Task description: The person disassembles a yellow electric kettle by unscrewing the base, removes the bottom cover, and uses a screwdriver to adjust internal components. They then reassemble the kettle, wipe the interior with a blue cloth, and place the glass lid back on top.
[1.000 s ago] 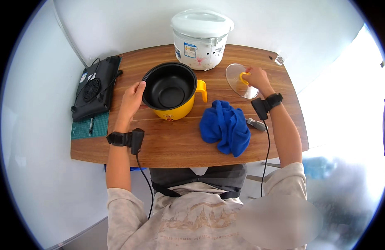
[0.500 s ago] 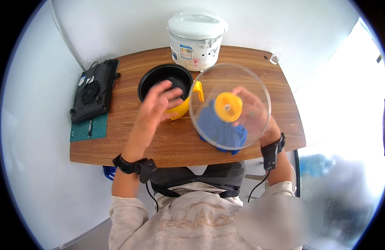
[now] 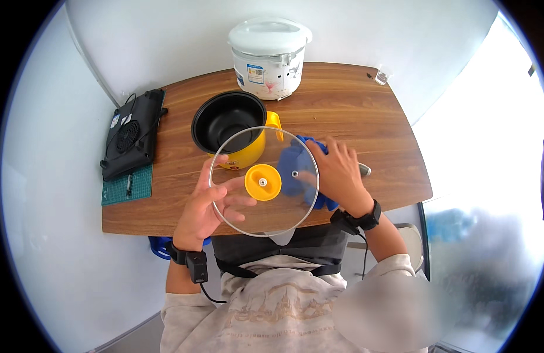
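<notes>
My left hand (image 3: 202, 205) grips the rim of a round glass lid (image 3: 266, 220), thumb near the edge and fingers behind the glass. A yellow knob (image 3: 272, 191) with a screw at its centre sits mid-lid. Through the clear glass, part of a blue cloth (image 3: 326, 201) shows on the table. My right hand (image 3: 342, 176) is closed on that cloth, its fingertips bunching the fabric beside the lid. Just beyond the lid stands a yellow pot (image 3: 248, 152) with a black inside and a yellow side handle (image 3: 274, 122); the lid overlaps it in view.
A white rice cooker (image 3: 266, 65) stands at the back of the wooden table (image 3: 342, 109). On the left, a black appliance (image 3: 131, 138) rests over a green cutting mat (image 3: 144, 182) with a marker (image 3: 129, 185). A grey rounded object (image 3: 364, 169) lies right of my right hand.
The lid has moved left and nearer to me, passing from my right hand to my left. My left hand has come down from over the pot; my right hand has taken hold of the cloth.
</notes>
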The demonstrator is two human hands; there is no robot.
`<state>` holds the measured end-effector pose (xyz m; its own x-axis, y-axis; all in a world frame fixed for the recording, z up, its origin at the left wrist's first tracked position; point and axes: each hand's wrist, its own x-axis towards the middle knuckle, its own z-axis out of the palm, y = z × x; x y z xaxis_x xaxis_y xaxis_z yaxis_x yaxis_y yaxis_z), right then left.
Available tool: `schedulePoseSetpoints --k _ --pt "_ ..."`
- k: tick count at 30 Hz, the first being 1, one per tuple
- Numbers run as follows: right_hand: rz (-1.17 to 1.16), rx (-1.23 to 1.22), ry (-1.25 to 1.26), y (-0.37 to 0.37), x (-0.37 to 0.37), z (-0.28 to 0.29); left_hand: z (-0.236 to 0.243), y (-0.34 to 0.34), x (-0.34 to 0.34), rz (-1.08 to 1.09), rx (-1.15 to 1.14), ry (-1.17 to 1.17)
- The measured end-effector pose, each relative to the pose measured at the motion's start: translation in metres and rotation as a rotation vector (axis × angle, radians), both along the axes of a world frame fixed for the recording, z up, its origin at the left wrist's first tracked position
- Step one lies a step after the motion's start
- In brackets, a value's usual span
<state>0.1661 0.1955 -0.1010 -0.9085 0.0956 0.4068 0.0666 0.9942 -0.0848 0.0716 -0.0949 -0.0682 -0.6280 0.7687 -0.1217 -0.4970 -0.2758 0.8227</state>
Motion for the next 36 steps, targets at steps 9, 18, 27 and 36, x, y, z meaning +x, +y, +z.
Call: schedulePoseSetpoints --k 9,18,27,36 --pt "0.109 -0.19 -0.052 0.008 -0.005 -0.014 0.012 0.012 0.008 0.009 -0.078 0.117" --pt "-0.048 -0.469 0.406 0.02 0.035 0.081 0.029 0.034 0.018 0.062 -0.124 0.283" --pt "0.255 -0.575 0.422 -0.032 -0.009 0.066 0.022 0.078 0.01 -0.041 -0.179 0.436" --pt "0.364 -0.499 0.104 -0.015 0.017 0.039 0.019 0.059 0.007 0.042 -0.138 0.368"
